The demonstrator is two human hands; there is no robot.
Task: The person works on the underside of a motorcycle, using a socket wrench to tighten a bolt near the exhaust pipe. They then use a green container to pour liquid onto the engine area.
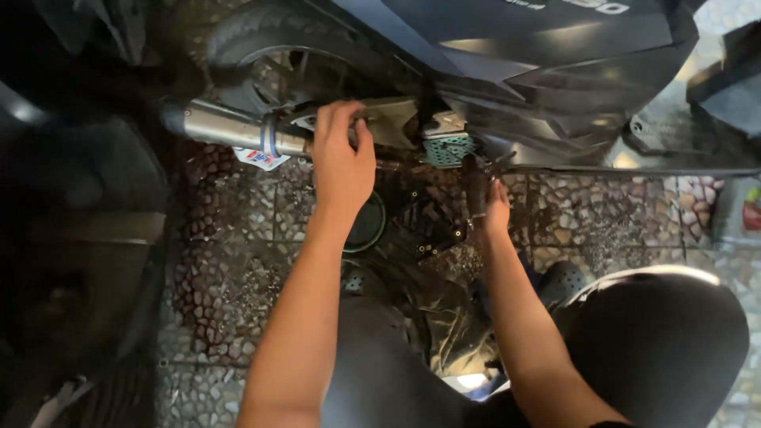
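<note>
A dark scooter (555, 71) stands on a pebble-tiled floor. Its silver exhaust pipe (222, 127) runs along the left, under the rear wheel (261, 47). My left hand (342, 154) rests on the metal cover where the pipe meets the engine, fingers curled over its edge. My right hand (493, 208) grips a dark tool handle (476, 186) that points up under the scooter's body, below a greenish metal part (445, 147). What the tool's tip touches is hidden.
A round dark pan (371, 226) and small dark parts (432, 230) lie on the floor between my arms. My knees in dark trousers (666, 349) fill the lower right. Another dark vehicle body (79, 238) stands at the left.
</note>
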